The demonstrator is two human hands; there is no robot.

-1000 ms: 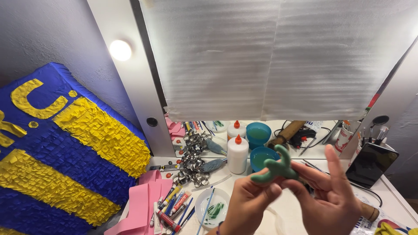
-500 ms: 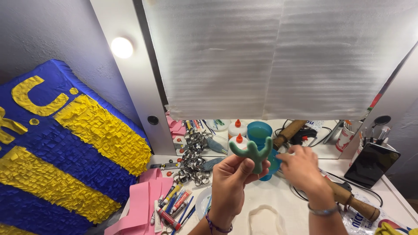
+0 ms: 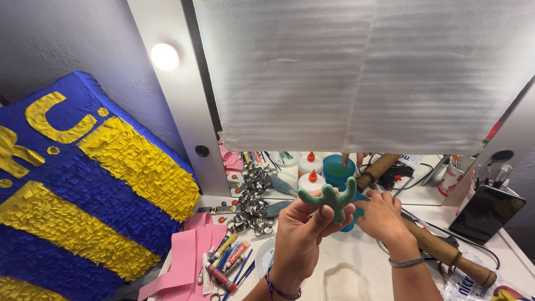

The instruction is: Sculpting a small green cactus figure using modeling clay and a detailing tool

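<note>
My left hand [image 3: 304, 237] holds up a green cactus-shaped clay figure [image 3: 329, 199] by its base, thumb and fingers pinched around it. My right hand [image 3: 382, 214] reaches past it, fingers against a blue plastic cup [image 3: 352, 218] that is mostly hidden behind the cactus and my hands. A white glue bottle with an orange cap [image 3: 310, 181] stands just behind the cactus, in front of the mirror.
A blue and yellow fringed piñata [image 3: 83, 189] fills the left. Pink paper strips [image 3: 186, 256], paint tubes and pens [image 3: 225, 259] and a pile of metal rings [image 3: 251, 209] lie on the white table. A wooden rolling pin [image 3: 446, 251] and a dark phone [image 3: 485, 212] are at right. A flat white clay piece [image 3: 345, 281] lies near the front.
My left hand has kept the cactus figure raised. My right hand let go of it and moved off toward the blue cup behind it.
</note>
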